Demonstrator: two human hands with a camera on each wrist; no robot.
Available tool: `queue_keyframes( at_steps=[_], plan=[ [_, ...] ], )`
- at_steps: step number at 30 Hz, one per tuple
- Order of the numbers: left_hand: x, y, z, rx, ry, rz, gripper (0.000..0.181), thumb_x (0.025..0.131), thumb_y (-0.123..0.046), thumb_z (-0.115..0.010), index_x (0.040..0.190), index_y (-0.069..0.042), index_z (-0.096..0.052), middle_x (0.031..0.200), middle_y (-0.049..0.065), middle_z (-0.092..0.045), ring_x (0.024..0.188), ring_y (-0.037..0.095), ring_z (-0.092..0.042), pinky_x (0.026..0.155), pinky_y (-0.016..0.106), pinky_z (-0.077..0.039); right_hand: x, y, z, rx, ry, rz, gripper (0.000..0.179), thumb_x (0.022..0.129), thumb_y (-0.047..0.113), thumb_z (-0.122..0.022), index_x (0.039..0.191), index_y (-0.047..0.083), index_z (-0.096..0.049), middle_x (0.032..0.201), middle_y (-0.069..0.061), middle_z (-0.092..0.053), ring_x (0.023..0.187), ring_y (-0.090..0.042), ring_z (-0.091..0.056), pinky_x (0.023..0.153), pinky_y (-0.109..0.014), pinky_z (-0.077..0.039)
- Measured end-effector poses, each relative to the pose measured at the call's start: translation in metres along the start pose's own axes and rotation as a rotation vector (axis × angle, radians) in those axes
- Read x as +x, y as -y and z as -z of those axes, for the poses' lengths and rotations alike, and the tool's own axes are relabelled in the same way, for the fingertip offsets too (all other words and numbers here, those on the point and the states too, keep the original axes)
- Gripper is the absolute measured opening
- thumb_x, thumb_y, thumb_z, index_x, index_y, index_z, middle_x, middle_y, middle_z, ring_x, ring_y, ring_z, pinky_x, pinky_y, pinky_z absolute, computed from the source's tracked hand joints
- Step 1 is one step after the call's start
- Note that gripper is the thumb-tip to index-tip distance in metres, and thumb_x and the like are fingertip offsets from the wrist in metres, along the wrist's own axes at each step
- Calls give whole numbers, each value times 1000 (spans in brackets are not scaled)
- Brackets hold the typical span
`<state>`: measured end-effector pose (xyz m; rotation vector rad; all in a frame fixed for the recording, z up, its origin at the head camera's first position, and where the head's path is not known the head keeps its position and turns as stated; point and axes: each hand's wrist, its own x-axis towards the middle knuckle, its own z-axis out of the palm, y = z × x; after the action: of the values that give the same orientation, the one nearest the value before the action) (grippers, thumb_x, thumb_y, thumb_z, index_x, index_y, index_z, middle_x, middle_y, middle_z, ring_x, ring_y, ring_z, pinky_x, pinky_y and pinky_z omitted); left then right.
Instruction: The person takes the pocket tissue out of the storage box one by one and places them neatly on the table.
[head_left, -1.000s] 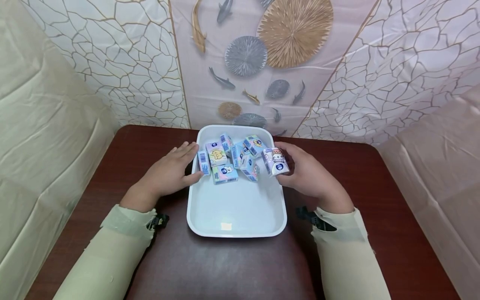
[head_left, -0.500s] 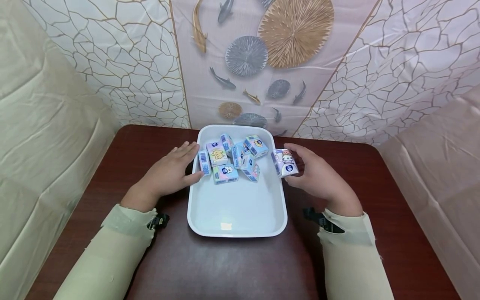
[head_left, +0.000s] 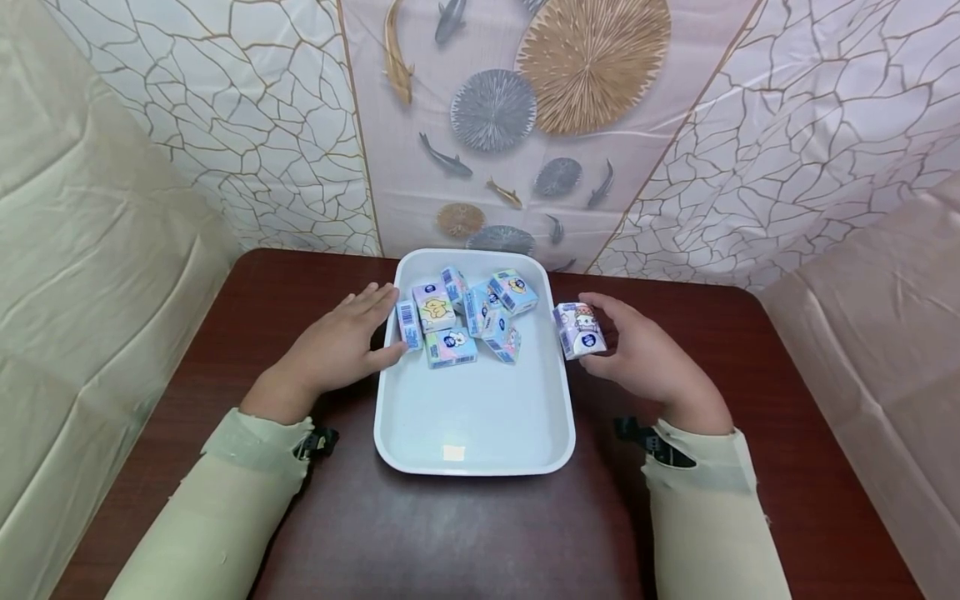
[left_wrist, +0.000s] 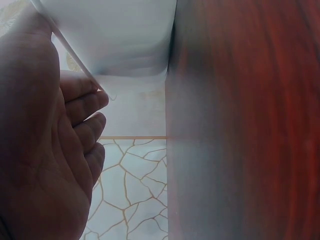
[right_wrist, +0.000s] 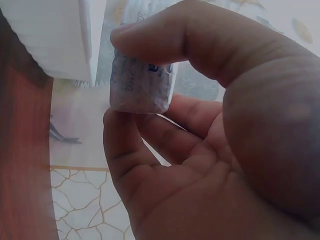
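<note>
My right hand (head_left: pixel 645 362) pinches a small purple-and-white pack of pocket tissues (head_left: pixel 583 332) with a cartoon on its top, just outside the right rim of a white tray (head_left: pixel 472 429). In the right wrist view the thumb and fingers grip the pack (right_wrist: pixel 142 92) at its edges. My left hand (head_left: pixel 337 346) rests on the tray's left rim, fingers extended and thumb reaching over the edge. The left wrist view shows those fingers against the rim from outside. Several similar tissue packs (head_left: pixel 452 346) lie loosely heaped in the tray's far half, including a yellow-cartoon pack (head_left: pixel 433 308).
A dark red-brown table (head_left: pixel 450 533) carries the tray. Behind it hangs a patterned cloth (head_left: pixel 495 192) with fish and round motifs. Pale draped cloth (head_left: pixel 97 292) walls in the left side, and more (head_left: pixel 885 333) the right.
My right hand has carried its tissue pack rightward, from over the tray's right side to just beyond the rim. My left hand has stayed in place, as have the packs in the tray.
</note>
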<state>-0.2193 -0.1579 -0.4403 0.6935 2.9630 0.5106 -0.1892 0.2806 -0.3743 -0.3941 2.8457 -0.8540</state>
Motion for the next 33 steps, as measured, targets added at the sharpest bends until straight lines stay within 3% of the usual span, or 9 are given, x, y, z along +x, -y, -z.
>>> queue_keyframes(
  at_steps=[8, 16, 24, 33],
  plan=[
    [0, -1, -2, -5, -7, -7, 94, 100, -70, -52, 169, -14, -21, 177, 5, -20, 165, 27, -12, 134, 51, -14, 2, -12, -4, -23, -39, 16, 86, 88, 12, -83, 162, 14, -38, 153, -13, -45, 120, -30, -58, 94, -45, -58],
    [1, -2, -3, -5, 4, -8, 94, 100, -71, -50, 169, -15, -19, 177, 4, -18, 166, 25, -11, 135, 50, -13, 5, -29, -11, -21, -21, -44, 86, 89, 14, -82, 162, 11, -38, 153, -17, -42, 120, -31, -58, 93, -43, -57],
    [3, -3, 0, -6, 6, -14, 94, 101, -70, -50, 169, -15, -19, 177, 4, -18, 166, 25, -11, 135, 50, -13, 14, -47, -22, -36, 5, -75, 86, 88, 19, -83, 161, 8, -38, 154, -20, -42, 119, -32, -55, 102, -47, -50],
    [1, 0, -1, -22, 1, -1, 94, 100, -72, -51, 170, -16, -20, 177, 3, -17, 166, 26, -10, 134, 52, -13, 22, -53, -29, -48, 38, -112, 88, 87, 22, -83, 161, 8, -39, 149, -19, -46, 117, -32, -57, 101, -47, -52]
  ],
)
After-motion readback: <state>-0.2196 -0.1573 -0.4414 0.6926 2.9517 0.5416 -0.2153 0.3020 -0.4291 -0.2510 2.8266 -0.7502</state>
